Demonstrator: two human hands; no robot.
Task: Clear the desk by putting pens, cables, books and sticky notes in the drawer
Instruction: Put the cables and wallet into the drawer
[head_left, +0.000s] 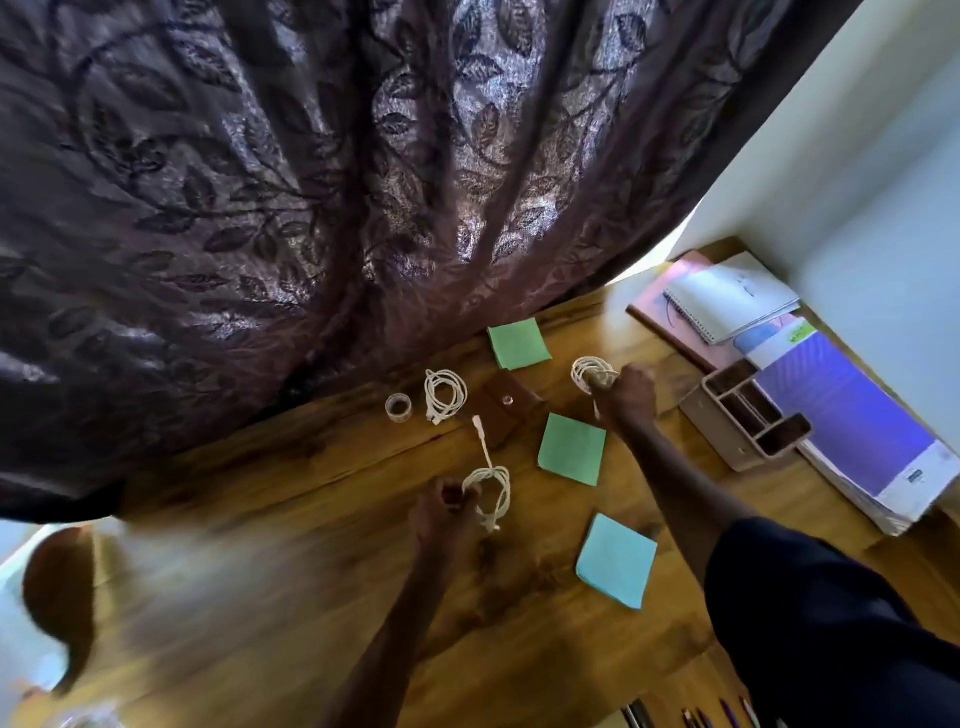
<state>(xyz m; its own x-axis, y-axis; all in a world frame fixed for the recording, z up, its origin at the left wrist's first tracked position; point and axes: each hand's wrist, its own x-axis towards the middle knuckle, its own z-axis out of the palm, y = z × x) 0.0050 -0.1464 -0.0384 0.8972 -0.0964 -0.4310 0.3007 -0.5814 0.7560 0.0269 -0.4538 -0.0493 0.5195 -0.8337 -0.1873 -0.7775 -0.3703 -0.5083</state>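
Note:
My left hand (441, 512) grips a coiled white cable (491, 493) above the middle of the wooden desk (291, 582); one plug end sticks up toward the back. My right hand (626, 397) grips a second coiled white cable (589, 371) further back. A third white cable coil (444, 395) lies on the desk by the curtain. Two green sticky-note pads (519, 344) (571, 449) and a light blue pad (618, 561) lie flat. A spiral notebook (727, 301) and a purple book (857, 421) sit at the right. Several pens (717, 717) show at the bottom edge.
A dark leaf-patterned curtain (311, 182) hangs over the desk's back edge. A tape roll (399, 407) and a brown wallet (506, 410) lie near the third cable. A desk organiser (748, 421) stands beside the books. A white wall (883, 182) bounds the right.

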